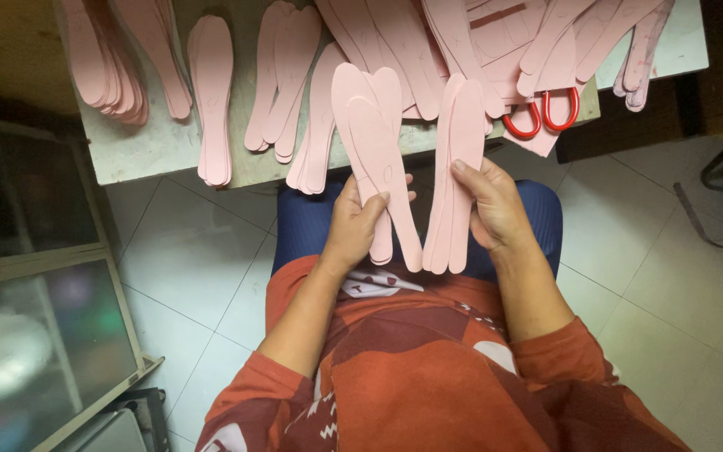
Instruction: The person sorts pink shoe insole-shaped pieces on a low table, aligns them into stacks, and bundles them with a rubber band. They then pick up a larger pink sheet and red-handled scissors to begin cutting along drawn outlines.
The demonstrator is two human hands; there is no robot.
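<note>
My left hand [353, 226] grips a fanned bunch of pink foam insole cut-outs [370, 125], their toes pointing up and away from me. My right hand [491, 205] holds a second, tighter bunch of pink insoles [458, 159], thumb on the front face. Both bunches hang over my lap, just in front of the table's near edge. The two hands are close together but the bunches do not touch.
A worn grey table [140, 151] carries several stacks of pink insoles [213, 96] and cut pink sheets [504, 38]. Red-handled scissors [541, 113] lie at the table edge on the right. A glass-fronted cabinet [35, 310] stands left; white tiled floor [679, 276] lies below.
</note>
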